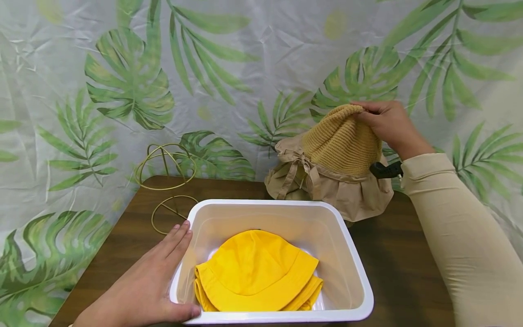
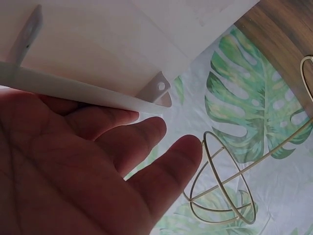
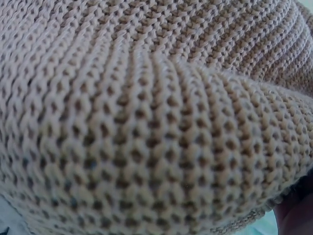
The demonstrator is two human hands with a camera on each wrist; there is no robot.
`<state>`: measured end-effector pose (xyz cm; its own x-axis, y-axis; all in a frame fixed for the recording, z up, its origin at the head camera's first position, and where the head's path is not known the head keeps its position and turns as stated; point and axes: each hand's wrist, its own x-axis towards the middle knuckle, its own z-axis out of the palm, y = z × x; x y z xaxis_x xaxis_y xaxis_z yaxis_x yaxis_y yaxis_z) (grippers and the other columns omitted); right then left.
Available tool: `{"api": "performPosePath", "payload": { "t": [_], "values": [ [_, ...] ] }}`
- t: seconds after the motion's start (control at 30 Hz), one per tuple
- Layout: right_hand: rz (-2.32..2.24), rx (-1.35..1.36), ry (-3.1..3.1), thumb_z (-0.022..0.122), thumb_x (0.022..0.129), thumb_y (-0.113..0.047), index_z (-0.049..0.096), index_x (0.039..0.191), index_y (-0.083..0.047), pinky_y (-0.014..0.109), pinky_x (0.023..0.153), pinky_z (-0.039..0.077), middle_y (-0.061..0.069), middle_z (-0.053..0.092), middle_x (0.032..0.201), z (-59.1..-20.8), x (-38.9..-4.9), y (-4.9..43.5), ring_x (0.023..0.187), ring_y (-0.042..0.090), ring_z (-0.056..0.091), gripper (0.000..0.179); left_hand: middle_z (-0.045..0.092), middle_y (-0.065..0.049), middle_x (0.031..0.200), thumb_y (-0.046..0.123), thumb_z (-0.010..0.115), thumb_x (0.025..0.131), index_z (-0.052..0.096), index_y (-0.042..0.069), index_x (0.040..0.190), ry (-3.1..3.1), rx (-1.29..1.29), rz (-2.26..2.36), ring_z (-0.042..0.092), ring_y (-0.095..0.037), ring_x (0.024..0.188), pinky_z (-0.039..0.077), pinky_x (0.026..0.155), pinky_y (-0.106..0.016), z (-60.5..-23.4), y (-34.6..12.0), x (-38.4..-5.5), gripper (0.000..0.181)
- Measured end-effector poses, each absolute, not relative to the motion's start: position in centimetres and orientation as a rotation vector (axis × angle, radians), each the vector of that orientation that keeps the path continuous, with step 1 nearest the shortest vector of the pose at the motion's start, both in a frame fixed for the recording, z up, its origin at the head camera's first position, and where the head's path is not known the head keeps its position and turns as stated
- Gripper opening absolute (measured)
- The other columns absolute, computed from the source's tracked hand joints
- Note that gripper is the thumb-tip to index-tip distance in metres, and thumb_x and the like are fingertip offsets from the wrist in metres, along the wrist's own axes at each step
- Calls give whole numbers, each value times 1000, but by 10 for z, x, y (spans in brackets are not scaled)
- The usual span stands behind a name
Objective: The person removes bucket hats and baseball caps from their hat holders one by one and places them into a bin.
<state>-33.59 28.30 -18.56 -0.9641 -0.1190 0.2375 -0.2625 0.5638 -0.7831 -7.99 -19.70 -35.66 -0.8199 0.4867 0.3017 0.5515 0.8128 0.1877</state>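
Note:
My right hand [image 1: 394,125] pinches the top of a mustard knit hat [image 1: 341,143] with a beige ruffled fabric brim and a tied bow. The hat hangs upright behind the right side of a white plastic bin [image 1: 353,254]; what is under its crown is hidden. Its ribbed knit [image 3: 146,122] fills the right wrist view. In the bin lies a folded bright yellow hat [image 1: 257,268]. My left hand [image 1: 140,281] rests against the bin's left side, fingers extended along the rim and thumb at the front corner. The left wrist view shows relaxed fingers [image 2: 142,137] beside the rim.
A gold wire hat stand [image 1: 165,165] with a round base ring stands behind the bin on the left. Everything rests on a dark wooden table [image 1: 126,231]. A leaf-print curtain [image 1: 278,50] hangs right behind it.

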Motion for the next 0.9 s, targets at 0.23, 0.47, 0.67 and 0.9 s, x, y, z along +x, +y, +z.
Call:
{"api": "performPosePath", "payload": {
  "t": [0.23,0.47,0.67,0.9],
  "values": [
    [1358,359,-2585,64,96,-37,63,136,-18,14,82,49,-4,62,133,-187,-334,289,123,15,55,45,28,-16,160,77,68,71,34,-4,151,-2739,-818,-414,30,-37,144,-3,111,-11,-358,-199,-79,120],
    [1407,302,-2515,66,94,-38,65,134,-19,12,82,46,-10,64,127,-181,-334,301,122,12,54,44,27,-17,160,76,70,70,34,-5,151,-2724,-832,-428,31,-38,143,-2,111,-10,-359,-201,-79,120],
    [1511,249,-2390,69,93,-33,67,131,-17,11,80,47,-7,64,123,-174,-326,315,119,11,54,42,26,-16,160,76,70,70,33,-5,151,-2718,-845,-435,30,-37,144,-1,111,-11,-358,-202,-77,120],
    [1405,238,-2490,69,91,-38,69,129,-20,13,76,47,-10,66,116,-171,-318,302,108,9,57,42,26,-15,161,77,69,70,32,-4,152,-2733,-823,-441,29,-36,144,-1,111,-10,-356,-202,-75,121]
  ]
}}
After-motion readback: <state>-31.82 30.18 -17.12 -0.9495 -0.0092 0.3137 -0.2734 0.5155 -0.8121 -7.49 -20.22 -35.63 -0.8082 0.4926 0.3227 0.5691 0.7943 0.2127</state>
